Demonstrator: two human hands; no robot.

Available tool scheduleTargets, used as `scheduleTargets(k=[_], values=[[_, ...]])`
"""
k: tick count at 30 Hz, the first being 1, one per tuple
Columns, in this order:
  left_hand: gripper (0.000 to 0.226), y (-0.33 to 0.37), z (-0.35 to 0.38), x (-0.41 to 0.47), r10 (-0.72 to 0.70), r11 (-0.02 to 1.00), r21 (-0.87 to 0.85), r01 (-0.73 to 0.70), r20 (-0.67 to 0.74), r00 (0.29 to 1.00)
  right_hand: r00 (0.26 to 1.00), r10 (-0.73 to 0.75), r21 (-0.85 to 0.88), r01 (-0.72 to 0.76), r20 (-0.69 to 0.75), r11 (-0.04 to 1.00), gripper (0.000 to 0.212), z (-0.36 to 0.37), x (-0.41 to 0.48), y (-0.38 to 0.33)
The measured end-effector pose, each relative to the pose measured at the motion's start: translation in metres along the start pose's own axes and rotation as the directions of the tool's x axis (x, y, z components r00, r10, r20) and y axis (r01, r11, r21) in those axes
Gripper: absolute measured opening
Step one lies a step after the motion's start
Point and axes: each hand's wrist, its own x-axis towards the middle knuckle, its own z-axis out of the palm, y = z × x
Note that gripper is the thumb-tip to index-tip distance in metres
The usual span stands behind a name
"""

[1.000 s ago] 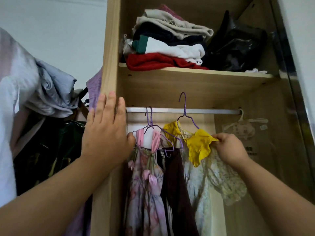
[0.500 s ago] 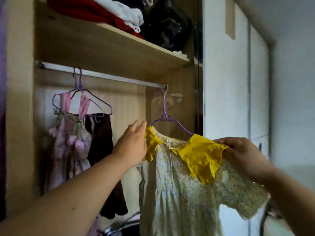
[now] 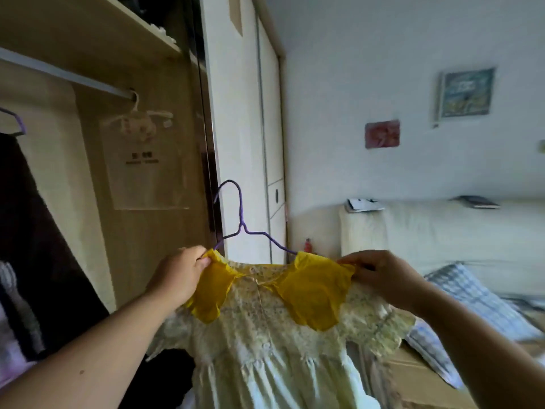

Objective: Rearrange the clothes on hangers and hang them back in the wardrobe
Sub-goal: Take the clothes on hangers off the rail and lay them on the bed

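Note:
A pale floral dress (image 3: 265, 343) with a yellow collar (image 3: 312, 293) hangs on a purple wire hanger (image 3: 240, 219), held out in front of the wardrobe, clear of the rail (image 3: 65, 73). My left hand (image 3: 177, 276) pinches the dress's left shoulder at the collar. My right hand (image 3: 383, 276) pinches the right shoulder. The hanger's hook points up and is free of the rail. A dark garment (image 3: 35, 246) on another purple hanger (image 3: 16, 122) hangs at the left edge inside the wardrobe.
A small white hanging sachet (image 3: 138, 122) sits at the rail's right end. The wardrobe's side wall (image 3: 212, 172) and closed white doors (image 3: 271, 143) stand behind the hanger. A bed with a checked pillow (image 3: 472, 299) lies to the right.
The dress on its hanger has come off the rail and moved right and down, out of the wardrobe. My left hand left the wardrobe frame and took the dress's left shoulder. My view swung right.

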Motion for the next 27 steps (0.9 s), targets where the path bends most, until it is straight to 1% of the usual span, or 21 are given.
scheduleTargets(k=[2,4,6,7,9,11,13,16,17,19,23,26,27], values=[[0.017,0.005,-0.001,-0.02,0.047,0.999,-0.025,-0.048,-0.012,0.999,0.997,0.078,0.055,-0.077,-0.018,0.996,0.02,0.005,-0.038,0.002],[0.014,0.011,-0.001,-0.047,0.131,0.99,-0.049,-0.131,-0.014,0.991,0.989,0.128,0.085,-0.122,-0.072,0.989,0.021,0.017,-0.079,-0.003],[0.01,0.017,-0.001,-0.076,0.207,0.975,-0.081,-0.207,-0.014,0.978,0.981,0.156,0.016,-0.155,-0.117,0.988,0.024,0.036,-0.121,-0.007],[0.01,0.02,0.0,-0.088,0.242,0.966,-0.093,-0.242,-0.015,0.97,0.977,0.183,-0.025,-0.187,-0.109,0.982,0.024,0.047,-0.139,-0.007],[0.011,0.025,0.005,-0.112,0.3,0.948,-0.121,-0.294,0.033,0.954,0.958,0.279,-0.08,-0.284,-0.068,0.956,0.028,0.07,-0.183,0.003],[0.013,0.035,0.016,-0.137,0.355,0.928,-0.161,-0.335,0.119,0.927,0.918,0.392,-0.055,-0.395,-0.06,0.917,0.028,0.088,-0.23,0.021],[0.017,0.05,0.033,-0.158,0.427,0.9,-0.184,-0.395,0.182,0.886,0.865,0.496,-0.003,-0.498,-0.073,0.867,0.028,0.099,-0.274,0.032],[0.018,0.083,0.064,-0.195,0.526,0.851,-0.201,-0.486,0.312,0.791,0.747,0.659,0.044,-0.658,-0.09,0.752,0.037,0.107,-0.341,0.046],[0.017,0.093,0.074,-0.207,0.545,0.838,-0.215,-0.501,0.353,0.76,0.717,0.691,0.06,-0.689,-0.089,0.722,0.037,0.108,-0.362,0.052],[0.018,0.12,0.099,-0.24,0.599,0.799,-0.271,-0.537,0.432,0.674,0.639,0.762,0.123,-0.752,-0.106,0.648,0.036,0.103,-0.415,0.062],[0.022,0.195,0.141,-0.313,0.697,0.7,-0.36,-0.617,0.534,0.479,0.425,0.89,0.26,-0.852,-0.163,0.455,0.031,0.085,-0.523,0.079],[0.028,0.26,0.162,-0.368,0.755,0.618,-0.439,-0.652,0.562,0.337,0.262,0.937,0.344,-0.879,-0.233,0.331,0.022,0.065,-0.595,0.088],[0.028,0.28,0.167,-0.382,0.768,0.597,-0.459,-0.659,0.565,0.302,0.224,0.943,0.37,-0.878,-0.245,0.304,0.018,0.059,-0.613,0.091]])
